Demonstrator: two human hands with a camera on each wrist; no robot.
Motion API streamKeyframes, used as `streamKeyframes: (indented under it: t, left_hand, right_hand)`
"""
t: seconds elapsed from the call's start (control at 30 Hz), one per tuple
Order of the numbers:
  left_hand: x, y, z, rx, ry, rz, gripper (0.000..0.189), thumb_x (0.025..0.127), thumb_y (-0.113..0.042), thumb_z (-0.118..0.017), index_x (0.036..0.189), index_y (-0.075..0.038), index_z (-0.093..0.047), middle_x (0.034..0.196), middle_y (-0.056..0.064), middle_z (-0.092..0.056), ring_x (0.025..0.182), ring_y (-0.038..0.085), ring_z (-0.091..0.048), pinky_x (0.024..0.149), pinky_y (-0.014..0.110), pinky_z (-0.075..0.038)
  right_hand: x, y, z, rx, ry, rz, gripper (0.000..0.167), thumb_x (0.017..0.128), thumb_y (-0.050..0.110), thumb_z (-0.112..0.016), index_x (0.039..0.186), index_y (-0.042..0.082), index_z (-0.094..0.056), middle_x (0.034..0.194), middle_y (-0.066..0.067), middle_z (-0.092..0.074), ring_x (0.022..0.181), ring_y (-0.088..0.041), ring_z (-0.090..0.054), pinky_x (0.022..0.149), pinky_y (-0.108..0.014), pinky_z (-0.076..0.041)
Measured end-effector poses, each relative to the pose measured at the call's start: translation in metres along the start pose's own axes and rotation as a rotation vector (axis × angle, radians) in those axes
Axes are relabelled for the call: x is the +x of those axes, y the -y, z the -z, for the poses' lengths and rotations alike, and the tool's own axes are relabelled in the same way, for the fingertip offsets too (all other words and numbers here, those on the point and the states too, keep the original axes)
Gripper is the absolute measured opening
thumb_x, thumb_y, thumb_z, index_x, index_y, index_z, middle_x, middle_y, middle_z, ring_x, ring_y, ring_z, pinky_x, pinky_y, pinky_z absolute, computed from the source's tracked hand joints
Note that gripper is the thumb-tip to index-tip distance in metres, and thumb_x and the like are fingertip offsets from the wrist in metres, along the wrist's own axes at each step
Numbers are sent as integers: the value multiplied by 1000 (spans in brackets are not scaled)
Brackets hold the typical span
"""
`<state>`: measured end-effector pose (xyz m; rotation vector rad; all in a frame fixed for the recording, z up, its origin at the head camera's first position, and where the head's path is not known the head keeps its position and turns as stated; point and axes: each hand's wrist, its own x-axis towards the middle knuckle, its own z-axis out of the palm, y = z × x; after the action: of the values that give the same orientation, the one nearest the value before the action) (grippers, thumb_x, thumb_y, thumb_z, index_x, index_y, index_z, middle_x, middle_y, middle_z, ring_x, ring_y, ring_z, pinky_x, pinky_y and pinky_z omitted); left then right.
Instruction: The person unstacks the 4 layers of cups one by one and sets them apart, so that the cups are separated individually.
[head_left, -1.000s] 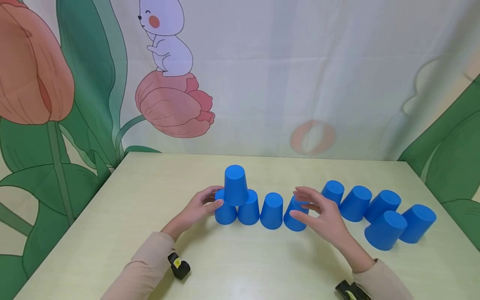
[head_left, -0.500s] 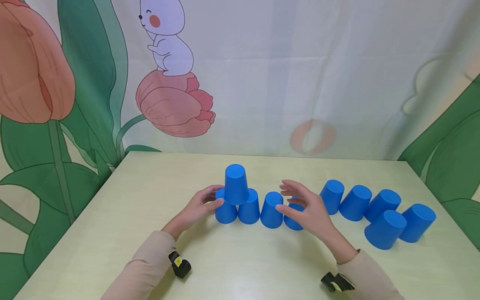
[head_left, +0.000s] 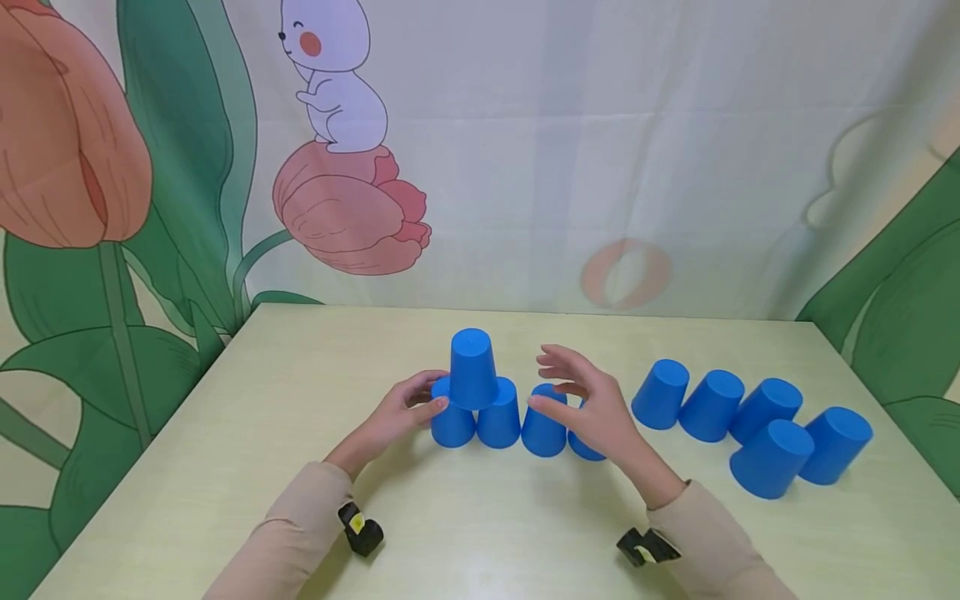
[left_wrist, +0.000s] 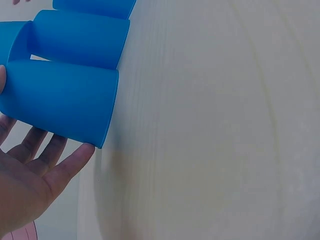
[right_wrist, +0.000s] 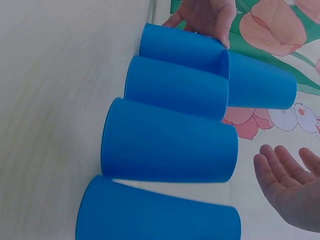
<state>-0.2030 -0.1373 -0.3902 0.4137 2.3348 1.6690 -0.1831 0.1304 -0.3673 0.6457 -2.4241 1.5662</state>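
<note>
Upside-down blue cups stand in a row on the table. My left hand (head_left: 408, 410) holds the leftmost cup (head_left: 452, 427), thumb on the near side and fingers around its far side; the left wrist view shows fingertips along that cup (left_wrist: 60, 102). One upper cup (head_left: 472, 371) rests across the tops of the leftmost cup and the second cup (head_left: 498, 417). My right hand (head_left: 592, 408), fingers spread and holding nothing, hovers over the row's right end, partly hiding the third cup (head_left: 542, 429) and the end cup (head_left: 585, 446). The right wrist view shows its raised fingers (right_wrist: 285, 170) apart from the cups.
Several more upside-down blue cups (head_left: 772, 458) stand in a cluster on the right side of the table (head_left: 480, 525). A curtain (head_left: 510, 167) printed with tulips and a white animal hangs behind the table. Both wrists carry small black cameras (head_left: 362, 533).
My right hand has moved left and slightly farther away, from beside the row's end cup to over the third and end cups. The left hand and the cups stay where they were.
</note>
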Motion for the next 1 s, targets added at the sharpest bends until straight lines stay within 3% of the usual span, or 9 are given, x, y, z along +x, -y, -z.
streamKeyframes:
  t: [0.4, 0.67, 1.0]
  left_hand:
    - [2, 3, -1, -13, -2, 3, 45, 94, -16, -51, 134, -2, -39, 128, 24, -44, 117, 42, -41, 90, 53, -42]
    - [13, 25, 0, -2, -20, 16, 45, 93, -17, -53, 135, -6, -40, 128, 21, -46, 117, 39, -43, 90, 51, -43]
    - [-3, -4, -1, -1, -5, 10, 45, 93, -17, -52, 134, -1, -39, 127, 24, -46, 117, 42, -42, 91, 53, -40]
  right_hand:
    - [15, 4, -19, 60, -5, -28, 61, 81, 20, -70, 134, 10, -43, 124, -13, -54, 113, -27, -51, 88, -43, -46]
    - [22, 6, -34, 61, -27, -24, 60, 80, 23, -70, 133, 9, -44, 126, -11, -54, 113, -25, -52, 87, -45, -46]
    - [32, 7, -51, 52, -41, -5, 62, 80, 33, -69, 132, 13, -45, 127, -7, -54, 112, -23, -52, 87, -39, -47]
